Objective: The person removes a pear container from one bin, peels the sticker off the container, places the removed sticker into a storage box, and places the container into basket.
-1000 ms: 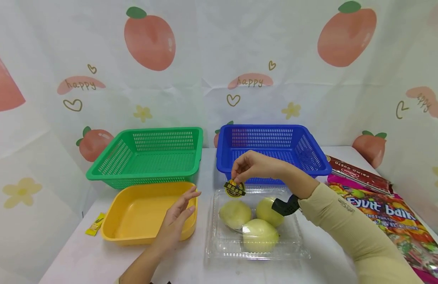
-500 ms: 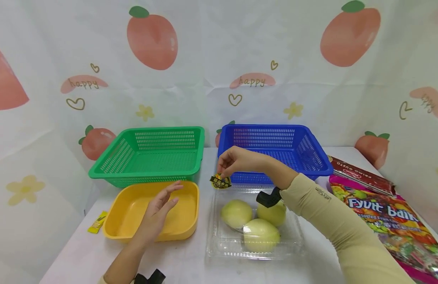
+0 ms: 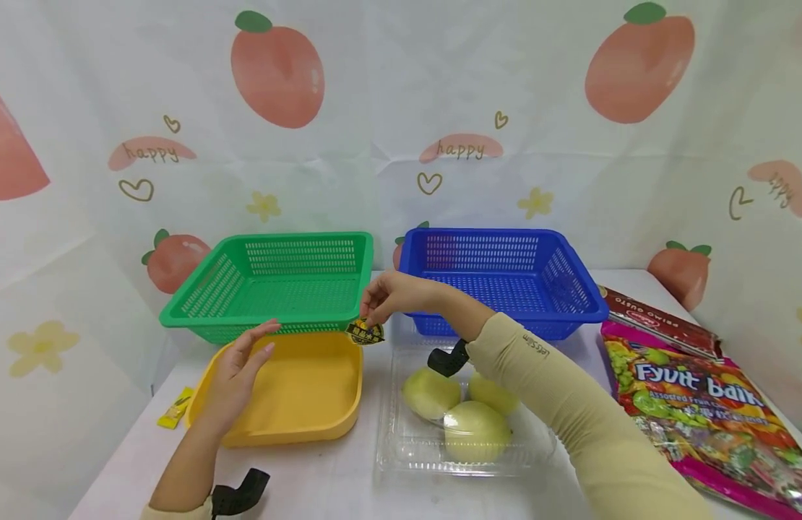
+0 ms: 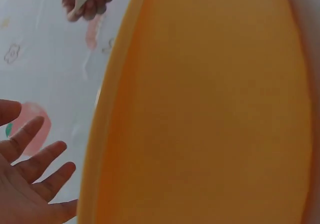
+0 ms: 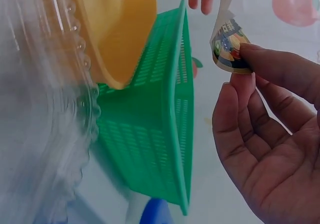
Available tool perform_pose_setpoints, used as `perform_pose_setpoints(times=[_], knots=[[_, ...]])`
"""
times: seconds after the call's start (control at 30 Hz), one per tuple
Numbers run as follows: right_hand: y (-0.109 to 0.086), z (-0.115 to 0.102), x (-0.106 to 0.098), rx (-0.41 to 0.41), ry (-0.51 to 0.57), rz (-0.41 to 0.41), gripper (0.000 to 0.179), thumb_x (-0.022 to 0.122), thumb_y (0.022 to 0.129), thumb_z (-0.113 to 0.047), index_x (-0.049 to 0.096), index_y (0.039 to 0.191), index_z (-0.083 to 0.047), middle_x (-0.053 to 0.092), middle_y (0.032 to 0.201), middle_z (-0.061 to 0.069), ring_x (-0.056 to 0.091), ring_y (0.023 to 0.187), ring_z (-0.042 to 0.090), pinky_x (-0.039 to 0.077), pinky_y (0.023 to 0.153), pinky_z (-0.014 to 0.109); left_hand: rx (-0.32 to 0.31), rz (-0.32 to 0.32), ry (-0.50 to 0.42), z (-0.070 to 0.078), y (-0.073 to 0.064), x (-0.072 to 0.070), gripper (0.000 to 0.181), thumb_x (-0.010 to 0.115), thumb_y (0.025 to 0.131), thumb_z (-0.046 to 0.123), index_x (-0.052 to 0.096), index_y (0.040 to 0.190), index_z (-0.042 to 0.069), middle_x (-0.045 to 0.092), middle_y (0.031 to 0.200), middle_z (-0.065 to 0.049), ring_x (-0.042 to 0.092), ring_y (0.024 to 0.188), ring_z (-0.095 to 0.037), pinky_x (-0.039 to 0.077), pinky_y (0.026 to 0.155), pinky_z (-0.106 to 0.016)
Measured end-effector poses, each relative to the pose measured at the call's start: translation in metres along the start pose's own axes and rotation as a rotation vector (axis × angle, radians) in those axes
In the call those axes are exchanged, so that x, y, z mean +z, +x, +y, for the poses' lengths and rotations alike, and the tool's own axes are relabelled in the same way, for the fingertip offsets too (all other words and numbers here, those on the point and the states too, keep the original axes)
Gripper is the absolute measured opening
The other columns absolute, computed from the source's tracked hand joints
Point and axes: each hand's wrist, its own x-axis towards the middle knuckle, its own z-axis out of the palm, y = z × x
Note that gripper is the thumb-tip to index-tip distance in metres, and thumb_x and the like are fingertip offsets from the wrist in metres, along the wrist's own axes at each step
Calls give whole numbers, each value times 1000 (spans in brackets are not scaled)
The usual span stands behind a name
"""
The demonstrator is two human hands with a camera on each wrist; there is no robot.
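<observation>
Between thumb and fingertips, my right hand pinches a black and gold sticker label. In the right wrist view the label curls, and its pale back shows. The hand is above the gap between the green basket and the blue basket, near the yellow basin's right rear corner. My left hand is held over the left part of the yellow basin, its fingers spread and holding nothing. A clear plastic clamshell box with three pale green round fruits stands right of the basin.
At the right lie a candy bag and a dark red packet. A small yellow wrapped packet lies left of the basin. Behind the baskets hangs a printed cloth.
My right hand has moved left with the label, from above the clamshell box towards the yellow basin. My left hand has moved left, from the basin's right side to its left part.
</observation>
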Motion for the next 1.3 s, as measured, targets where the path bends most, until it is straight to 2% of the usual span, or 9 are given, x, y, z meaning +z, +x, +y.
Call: perform_pose_setpoints(times=[0.13,0.23,0.47,0.57,0.67,0.73,0.9,1.1,1.3], knots=[[14,0,6,7,-13,-20,8,60,87,0,62,94,2,69,86,7,64,80,11,54,84,35,-67,-24,97,-9,2,-21,39,43,99,22,47,129,-2,45,123,28,32,121,16,30,90,2],[22,1,9,22,-24,-15,9,61,87,-1,63,94,2,68,86,6,63,79,10,55,83,34,-107,-47,164,-19,3,-40,44,41,100,28,44,134,-1,44,121,27,36,114,16,31,85,3],[35,1,16,55,-34,-14,9,62,87,-3,64,95,1,67,84,3,61,75,9,55,80,29,-176,25,204,-40,-4,-67,47,39,101,27,39,135,-5,40,109,38,37,102,18,32,79,3],[42,1,19,62,-36,-10,9,63,86,-3,64,94,0,67,83,3,60,74,9,54,84,34,-213,30,233,-50,-7,-72,48,39,101,28,39,136,-5,45,113,29,35,101,20,32,78,4],[50,1,25,80,-42,-13,7,63,86,-4,65,92,0,66,80,1,59,73,9,54,85,36,-246,31,268,-58,-9,-76,50,38,100,32,39,136,-4,50,122,10,34,99,21,32,76,4],[55,-1,29,95,-51,-13,6,63,86,-4,65,90,-1,65,78,0,59,72,9,55,83,33,-254,26,271,-64,-11,-77,52,38,100,33,39,136,-4,49,124,6,35,99,21,32,76,4],[66,-6,41,108,-64,-9,5,64,86,-5,65,88,-1,62,75,0,55,67,10,54,72,26,-230,-17,205,-76,-14,-78,51,39,100,30,38,136,-6,43,123,29,35,105,24,32,80,4],[74,-10,53,112,-52,-14,6,63,86,-3,66,89,1,64,78,2,58,69,10,54,70,22,-223,-65,199,-84,-16,-76,52,38,101,30,36,140,-3,29,149,12,24,110,30,23,89,7],[79,-13,61,110,-45,-7,7,64,86,-3,66,90,1,64,79,4,58,69,11,56,73,26,-220,-69,180,-86,-16,-77,52,37,101,29,33,141,-3,27,142,24,24,110,30,23,91,7]])
